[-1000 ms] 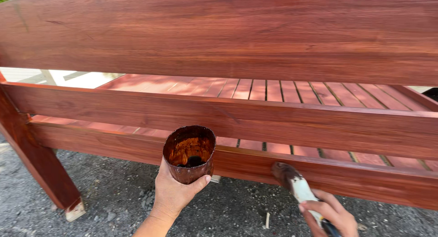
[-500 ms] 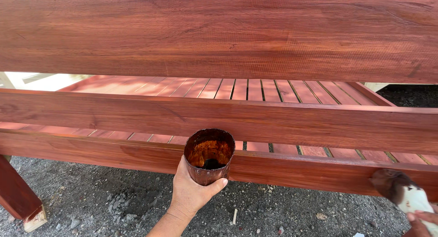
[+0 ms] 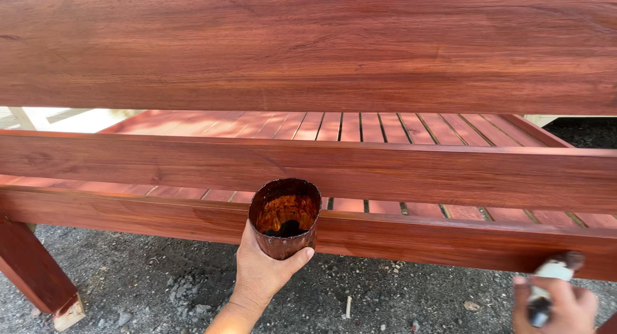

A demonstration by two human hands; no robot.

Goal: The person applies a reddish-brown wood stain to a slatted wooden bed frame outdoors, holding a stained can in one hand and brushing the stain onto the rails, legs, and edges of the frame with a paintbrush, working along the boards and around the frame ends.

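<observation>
Cup [image 3: 285, 217] of dark stain, rust-coloured, is held in the left hand's [image 3: 262, 273] grip, in front of the lowest rail [image 3: 418, 237]. Since a second ago the view has slid right — the brush [image 3: 551, 279], in the right hand's [image 3: 558, 308] closed grip, now sits at that rail's right end. Red-stained slatted frame [image 3: 308, 58] stands over gravel [image 3: 148, 282], outdoors.

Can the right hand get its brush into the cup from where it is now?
Probably yes. The cup, held upright in the left hand, has its mouth open, and only gravel ground lies between it and the right hand gripping the brush.
</observation>
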